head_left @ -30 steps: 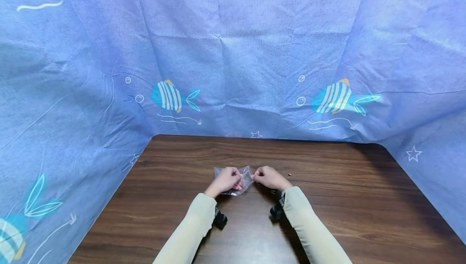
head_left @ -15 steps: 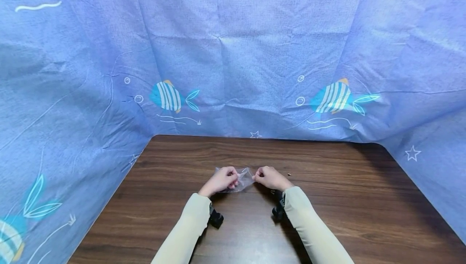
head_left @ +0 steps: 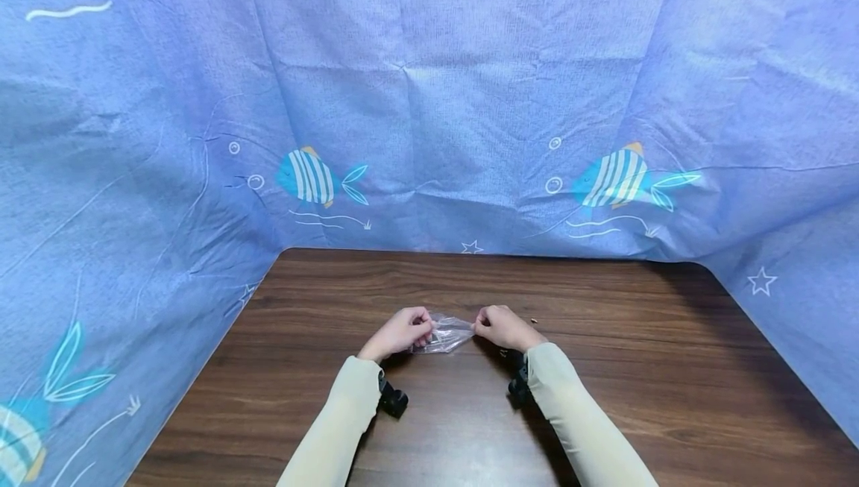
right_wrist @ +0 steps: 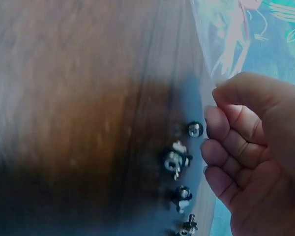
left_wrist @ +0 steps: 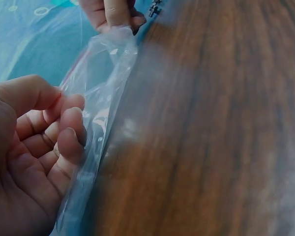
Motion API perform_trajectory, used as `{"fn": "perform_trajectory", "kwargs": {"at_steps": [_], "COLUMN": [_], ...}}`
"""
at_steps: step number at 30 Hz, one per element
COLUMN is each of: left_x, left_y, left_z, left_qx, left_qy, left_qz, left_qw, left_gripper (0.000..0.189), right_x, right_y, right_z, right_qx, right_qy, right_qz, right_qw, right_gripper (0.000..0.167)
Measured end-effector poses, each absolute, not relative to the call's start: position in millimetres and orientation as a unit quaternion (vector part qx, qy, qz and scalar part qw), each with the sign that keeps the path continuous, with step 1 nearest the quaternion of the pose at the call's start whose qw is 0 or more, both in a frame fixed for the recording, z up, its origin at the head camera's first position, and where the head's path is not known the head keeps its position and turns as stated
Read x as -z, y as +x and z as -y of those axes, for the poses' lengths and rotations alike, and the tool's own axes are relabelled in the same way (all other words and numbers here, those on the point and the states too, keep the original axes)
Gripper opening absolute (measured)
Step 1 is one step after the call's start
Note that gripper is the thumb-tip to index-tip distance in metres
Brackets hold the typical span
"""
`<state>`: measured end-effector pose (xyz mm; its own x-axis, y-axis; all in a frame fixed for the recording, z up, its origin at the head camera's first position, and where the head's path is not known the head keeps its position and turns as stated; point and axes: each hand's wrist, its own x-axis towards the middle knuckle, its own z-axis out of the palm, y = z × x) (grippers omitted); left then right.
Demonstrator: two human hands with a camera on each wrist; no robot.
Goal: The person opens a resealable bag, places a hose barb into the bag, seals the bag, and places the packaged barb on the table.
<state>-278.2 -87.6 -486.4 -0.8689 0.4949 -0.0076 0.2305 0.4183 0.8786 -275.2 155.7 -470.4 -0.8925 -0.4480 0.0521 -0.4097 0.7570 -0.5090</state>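
A clear plastic zip bag is stretched between the two hands above the table. My left hand pinches one part of it between thumb and fingers, the other fingers curled beside the film. At the opposite end, my right hand pinches a corner with thumb and forefinger. The left wrist view shows the bag creased lengthwise, with a reddish line along one edge. Below the right hand, several small shiny metal pieces with dark parts lie on the table, blurred in the right wrist view.
The brown wood-grain table runs back to a blue cloth printed with fish, which hangs behind and at both sides. One tiny light-coloured piece lies just beyond the right hand. A black camera sits at each wrist.
My left hand has moved left, away from the right hand, and my right hand slightly right. The bag between them has gone from spread out to narrow and pulled taut.
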Motion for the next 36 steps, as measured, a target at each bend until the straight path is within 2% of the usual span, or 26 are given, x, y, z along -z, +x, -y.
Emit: {"fn": "perform_trajectory", "kwargs": {"at_steps": [11,18,22,25,27,30,33,36], "left_x": [490.0,483.9,488.9,487.8,487.5,488.7,490.2,491.8], "left_y": [-281.4,-276.8,-280.5,-279.3,-278.3,-277.4,-276.3,-275.2], "left_z": [86.6,79.0,76.0,74.7,73.9,72.3,70.2,67.8], "left_qx": [-0.512,-0.514,-0.504,-0.485,-0.476,-0.486,-0.506,-0.509], "left_qy": [0.206,0.210,0.236,0.269,0.278,0.271,0.250,0.240], "left_qz": [-0.821,-0.826,-0.829,-0.831,-0.833,-0.826,-0.815,-0.816], "left_qw": [0.150,0.101,0.054,0.038,0.048,0.090,0.127,0.131], "left_gripper": [0.015,0.005,0.016,0.031,0.039,0.045,0.044,0.041], "right_x": [467.5,466.7,467.7,468.0,468.0,467.9,467.4,467.6], "right_y": [-278.2,-278.2,-277.8,-277.1,-277.0,-277.4,-277.7,-278.2], "right_z": [-163.6,-162.8,-161.4,-160.5,-159.6,-158.8,-158.3,-158.5], "right_qx": [0.284,0.289,0.298,0.305,0.307,0.308,0.313,0.318], "right_qy": [-0.217,-0.220,-0.227,-0.233,-0.231,-0.231,-0.226,-0.225], "right_qz": [-0.933,-0.930,-0.926,-0.922,-0.921,-0.921,-0.920,-0.919], "right_qw": [0.047,0.044,0.046,0.050,0.054,0.056,0.063,0.067], "right_gripper": [0.013,0.012,0.012,0.012,0.013,0.014,0.014,0.013]}}
